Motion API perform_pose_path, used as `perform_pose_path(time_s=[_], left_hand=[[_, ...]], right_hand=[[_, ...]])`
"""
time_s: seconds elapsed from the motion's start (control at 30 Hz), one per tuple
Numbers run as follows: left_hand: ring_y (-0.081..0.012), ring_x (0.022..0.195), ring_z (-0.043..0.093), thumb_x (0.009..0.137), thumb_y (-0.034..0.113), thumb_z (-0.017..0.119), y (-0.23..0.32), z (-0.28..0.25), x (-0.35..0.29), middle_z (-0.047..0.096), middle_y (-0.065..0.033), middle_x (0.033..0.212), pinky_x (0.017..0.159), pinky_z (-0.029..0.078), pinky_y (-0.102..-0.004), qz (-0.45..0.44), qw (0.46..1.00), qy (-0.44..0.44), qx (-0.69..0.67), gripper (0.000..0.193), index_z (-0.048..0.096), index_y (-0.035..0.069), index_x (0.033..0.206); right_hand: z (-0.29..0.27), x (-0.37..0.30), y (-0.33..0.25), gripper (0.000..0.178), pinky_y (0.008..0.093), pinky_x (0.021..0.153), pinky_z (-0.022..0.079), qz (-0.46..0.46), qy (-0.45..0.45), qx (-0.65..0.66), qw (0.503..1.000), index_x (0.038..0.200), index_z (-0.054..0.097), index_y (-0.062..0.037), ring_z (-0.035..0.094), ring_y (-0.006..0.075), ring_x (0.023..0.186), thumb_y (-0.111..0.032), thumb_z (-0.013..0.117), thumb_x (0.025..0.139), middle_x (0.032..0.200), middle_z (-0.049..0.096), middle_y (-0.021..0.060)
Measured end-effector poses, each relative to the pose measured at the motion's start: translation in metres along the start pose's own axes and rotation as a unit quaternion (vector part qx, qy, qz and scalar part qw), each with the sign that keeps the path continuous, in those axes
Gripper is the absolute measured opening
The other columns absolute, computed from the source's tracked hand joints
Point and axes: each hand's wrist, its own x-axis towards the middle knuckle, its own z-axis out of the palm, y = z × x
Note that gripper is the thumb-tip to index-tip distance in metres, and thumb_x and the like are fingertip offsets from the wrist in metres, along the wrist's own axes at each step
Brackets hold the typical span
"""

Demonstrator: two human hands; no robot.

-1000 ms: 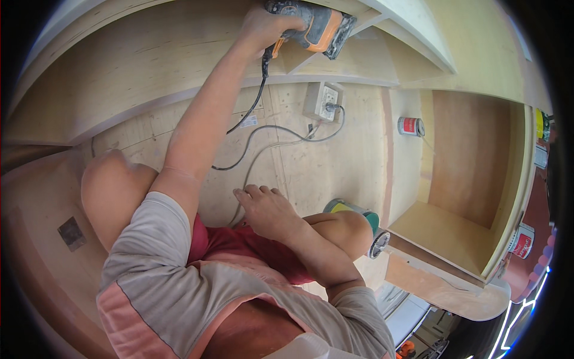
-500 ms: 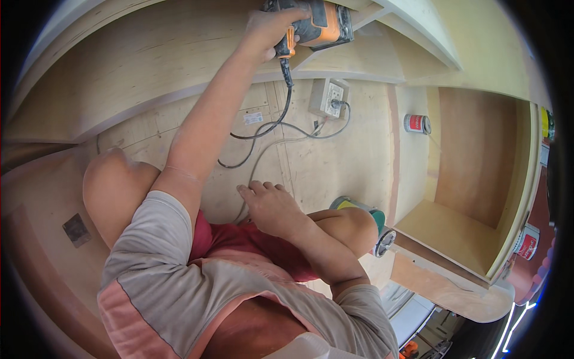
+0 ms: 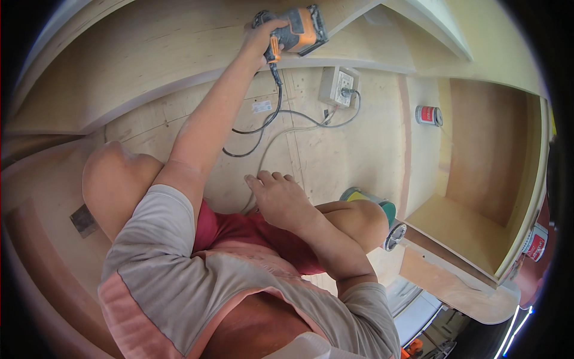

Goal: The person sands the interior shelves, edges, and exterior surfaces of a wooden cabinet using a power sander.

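My left hand [image 3: 260,40] is stretched far forward, wrapped round the body of an orange and dark grey power sander [image 3: 297,30]. The sander lies on its side in the grip, its flat square pad [image 3: 318,30] turned to the right, in front of a pale wooden panel. From its rear end a black cord [image 3: 279,96] hangs down and loops across the plywood. My right hand [image 3: 280,196] hovers over my lap near my right knee, fingers curled and thumb out to the side. Nothing shows in it, though its palm is hidden.
A socket box [image 3: 339,90] with a plug in it stands on the plywood. A red-labelled can [image 3: 429,115] is by the open wooden compartment [image 3: 487,155] on the right. Partly behind my right knee are a green and yellow tin [image 3: 357,195] and another can [image 3: 394,237].
My left hand has brought the sander slightly left and down, away from the top edge. The view has shifted a little, and my right hand keeps its pose.
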Motion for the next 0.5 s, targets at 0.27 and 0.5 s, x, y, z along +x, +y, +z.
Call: perform_pose_path(time_s=[0.27,0.5], left_hand=[[-0.0175,0.047,0.053,0.079,0.032,0.064,-0.023,-0.013,0.002,0.057,-0.008,0.07,0.038,0.045,-0.0274,-0.028,0.997,0.058,-0.053,0.032,0.055,0.007,0.097],[-0.021,0.06,0.059,0.076,0.024,0.065,-0.06,0.013,-0.06,0.06,-0.013,0.081,0.05,0.051,-0.0313,-0.062,0.997,-0.02,-0.029,0.034,0.056,-0.001,0.097]], right_hand=[[-0.005,-0.005,0.003,0.044,0.0444,0.084,0.047,0.019,0.002,0.046,0.999,0.121,0.051,-0.0031,0.058,0.0346,0.097,-0.008,0.056,0.077,0.108,0.057,0.0172],[-0.027,0.046,0.067,0.073,0.0463,0.088,0.045,0.143,0.432,0.025,0.89,0.139,0.032,-0.0062,0.049,0.0453,0.109,-0.005,0.065,0.074,0.129,0.038,0.0293]])
